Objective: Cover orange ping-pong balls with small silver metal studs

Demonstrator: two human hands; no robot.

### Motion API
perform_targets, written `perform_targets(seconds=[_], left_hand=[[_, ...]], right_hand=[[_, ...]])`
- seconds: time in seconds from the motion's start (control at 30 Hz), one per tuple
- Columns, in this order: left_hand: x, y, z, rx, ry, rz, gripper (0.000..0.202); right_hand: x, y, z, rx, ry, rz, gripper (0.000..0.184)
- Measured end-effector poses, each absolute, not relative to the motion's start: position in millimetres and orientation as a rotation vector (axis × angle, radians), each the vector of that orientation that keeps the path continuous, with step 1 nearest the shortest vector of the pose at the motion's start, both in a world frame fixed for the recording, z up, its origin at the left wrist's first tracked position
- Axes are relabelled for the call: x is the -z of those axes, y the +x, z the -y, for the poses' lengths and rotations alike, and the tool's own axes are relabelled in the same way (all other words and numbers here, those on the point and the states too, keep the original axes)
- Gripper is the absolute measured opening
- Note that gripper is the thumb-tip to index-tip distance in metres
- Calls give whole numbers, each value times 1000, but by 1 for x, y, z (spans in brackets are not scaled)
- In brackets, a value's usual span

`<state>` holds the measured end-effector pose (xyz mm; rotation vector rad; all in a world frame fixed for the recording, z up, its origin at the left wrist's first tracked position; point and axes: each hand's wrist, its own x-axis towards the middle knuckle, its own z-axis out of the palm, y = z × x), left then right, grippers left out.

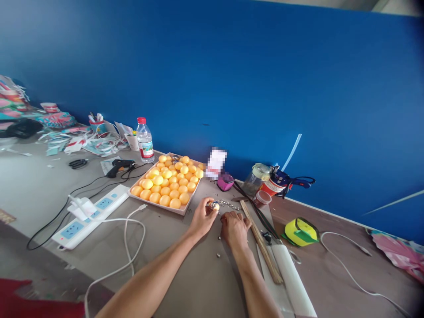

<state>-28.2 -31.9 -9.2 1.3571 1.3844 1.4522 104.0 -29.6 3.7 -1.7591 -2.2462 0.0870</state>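
My left hand (202, 217) is closed round a small pale ball (214, 205) with shiny beads on it, held just above the brown tabletop (198, 282). A short string of silver beads (230, 204) trails from the ball to the right. My right hand (234, 227) rests beside it with the fingers curled down on the table near the bead string; what is under them is hidden. A shallow box (155, 207) packed with several orange balls (167, 181) lies just left of my hands. Two loose beads (218, 255) sit on the table below them.
A white power strip (91, 215) with cables, a black glue gun (118, 166), scissors (77, 163) and a water bottle (145, 140) lie left. Wooden sticks (260, 240), a white roll (294, 282), a yellow-green tape measure (300, 232), cups (270, 185) and a jar (256, 176) lie right. A blue wall (265, 88) stands behind.
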Motion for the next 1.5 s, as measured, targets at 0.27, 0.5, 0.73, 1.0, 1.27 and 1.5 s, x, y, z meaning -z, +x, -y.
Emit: perform_targets(seconds=[0.27,0.5,0.73,1.0,1.27,1.5], left_hand=[[13,-29,31,-1459,1377,-1371,29],[10,-28,32,-1428,1356,-1379,29],[8,-28,34,-1433,1346,-1370,30],[10,-26,33,-1413,1395,-1382,29],[9,-23,37,-1446,1662,-1377,26],[14,-24,36,-1448,1791,-1315,31]], right_hand=[[2,105,21,-317,-1589,1831,13],[3,108,17,-749,-1453,1544,9],[9,105,14,-1154,-1207,1121,16],[-4,102,18,-1493,-947,883,26],[-3,101,20,-1514,-972,938,21],[0,102,19,-1590,-981,914,21]])
